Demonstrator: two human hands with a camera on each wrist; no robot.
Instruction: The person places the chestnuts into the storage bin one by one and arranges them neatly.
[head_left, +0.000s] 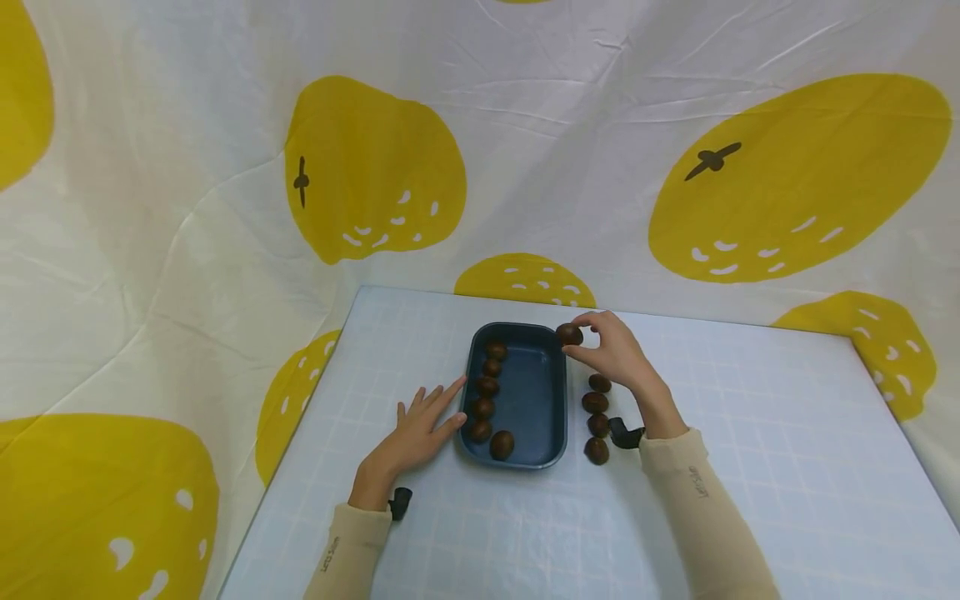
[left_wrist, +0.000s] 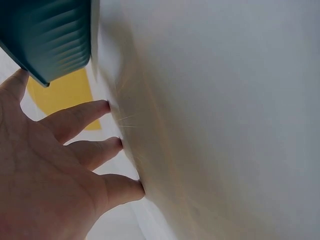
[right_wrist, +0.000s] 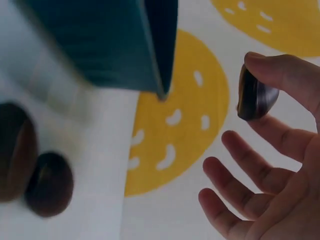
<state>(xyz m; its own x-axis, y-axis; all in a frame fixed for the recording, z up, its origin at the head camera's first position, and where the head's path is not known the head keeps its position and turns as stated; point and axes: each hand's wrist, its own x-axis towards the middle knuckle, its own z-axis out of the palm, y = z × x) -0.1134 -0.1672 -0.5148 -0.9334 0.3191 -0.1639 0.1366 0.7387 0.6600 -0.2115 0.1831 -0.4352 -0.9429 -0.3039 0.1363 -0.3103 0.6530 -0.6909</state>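
Between thumb and index finger, my right hand (head_left: 617,346) pinches a dark brown chestnut (head_left: 569,334) near the far right corner of a blue tray (head_left: 555,454). The right wrist view shows that chestnut (right_wrist: 256,95) held at the fingertips, the other fingers spread apart. My left hand (head_left: 416,437) lies beside the tray's left side with its fingers spread; in the left wrist view, one finger of that hand (left_wrist: 45,165) touches the tray's rim (left_wrist: 47,84) and others rest on the table. Inside the tray, several chestnuts (head_left: 487,386) line the left side, with another chestnut (head_left: 502,445) at the near end.
To the right of the tray, several more chestnuts (head_left: 596,402) lie in a row on the white table (head_left: 750,433), close to my right wrist. A white cloth with yellow fruit prints (head_left: 555,167) hangs behind the table's far edge.
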